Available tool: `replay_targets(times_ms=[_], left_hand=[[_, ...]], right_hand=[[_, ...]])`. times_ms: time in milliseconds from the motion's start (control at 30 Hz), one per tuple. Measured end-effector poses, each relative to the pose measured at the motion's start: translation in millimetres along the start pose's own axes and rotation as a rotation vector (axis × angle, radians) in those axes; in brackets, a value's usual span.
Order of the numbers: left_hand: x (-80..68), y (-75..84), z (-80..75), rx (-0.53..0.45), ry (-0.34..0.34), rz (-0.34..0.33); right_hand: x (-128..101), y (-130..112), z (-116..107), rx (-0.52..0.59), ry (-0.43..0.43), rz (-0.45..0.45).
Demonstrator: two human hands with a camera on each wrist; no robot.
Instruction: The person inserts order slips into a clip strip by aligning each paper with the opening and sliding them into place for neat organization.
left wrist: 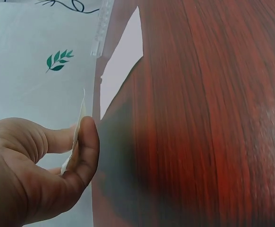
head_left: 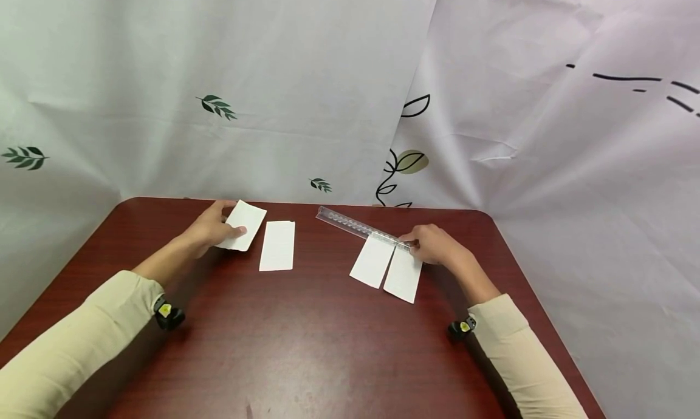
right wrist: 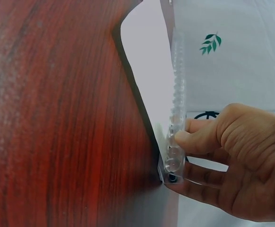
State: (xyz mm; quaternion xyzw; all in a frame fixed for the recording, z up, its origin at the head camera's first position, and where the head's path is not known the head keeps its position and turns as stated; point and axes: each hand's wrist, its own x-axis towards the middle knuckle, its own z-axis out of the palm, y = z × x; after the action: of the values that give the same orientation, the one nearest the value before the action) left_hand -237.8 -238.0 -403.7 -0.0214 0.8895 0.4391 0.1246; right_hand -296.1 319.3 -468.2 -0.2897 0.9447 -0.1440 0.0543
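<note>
My left hand (head_left: 209,229) pinches a white paper piece (head_left: 247,220) between thumb and fingers, raised off the table at the far left. In the left wrist view that paper (left wrist: 76,142) appears almost edge-on. Just right of it a second white paper piece (head_left: 277,246) lies flat. At the far right, my right hand (head_left: 434,244) grips the near end of a clear plastic ruler (head_left: 350,223), thumb on its face in the right wrist view. The ruler (right wrist: 177,94) slants across the top edges of two white paper pieces, one on the left (head_left: 372,262) and one on the right (head_left: 403,279).
A dark red wood-grain table (head_left: 306,340) spreads beneath everything. Behind it and on the right hangs a pale cloth backdrop (head_left: 284,85) printed with leaves. Each wrist bears a small black camera, the left one (head_left: 169,317) and the right one (head_left: 458,329).
</note>
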Motion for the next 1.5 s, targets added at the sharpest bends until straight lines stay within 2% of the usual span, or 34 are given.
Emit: replay_targets(times_ms=[67,200,433,467,633,933,1267,1433,1500], left_hand=[[0.7,2.2,2.9,-0.011,-0.005,-0.003],[2.6,6.6,9.2,-0.031,-0.009,-0.004],[5.8,15.0,22.3,-0.048,-0.028,0.006],[6.3,16.0,23.9,-0.048,-0.032,0.006],[8.2,21.2,31.6,-0.060,-0.049,0.005],[11.8,31.6,47.0,-0.090,-0.080,0.006],[15.6,43.9,68.4,-0.134,-0.105,0.016],[18.2,48.6,78.4,-0.153,-0.105,0.014],[20.3,50.2,82.3,-0.160,-0.111,0.017]], right_hand=[[-0.2,-4.1,-2.2,-0.002,-0.014,0.022],[4.4,8.5,6.9,0.006,-0.002,0.049],[4.4,7.7,9.8,-0.029,0.008,0.051],[8.8,14.6,13.4,-0.013,0.013,0.066],[2.5,4.0,5.5,0.014,0.012,0.009],[8.1,15.9,15.2,0.003,0.043,0.012],[-5.0,-16.9,-9.8,0.035,-0.007,0.029],[-14.7,-47.3,-28.8,0.045,-0.018,0.050],[-17.8,-63.8,-38.7,0.026,-0.034,0.092]])
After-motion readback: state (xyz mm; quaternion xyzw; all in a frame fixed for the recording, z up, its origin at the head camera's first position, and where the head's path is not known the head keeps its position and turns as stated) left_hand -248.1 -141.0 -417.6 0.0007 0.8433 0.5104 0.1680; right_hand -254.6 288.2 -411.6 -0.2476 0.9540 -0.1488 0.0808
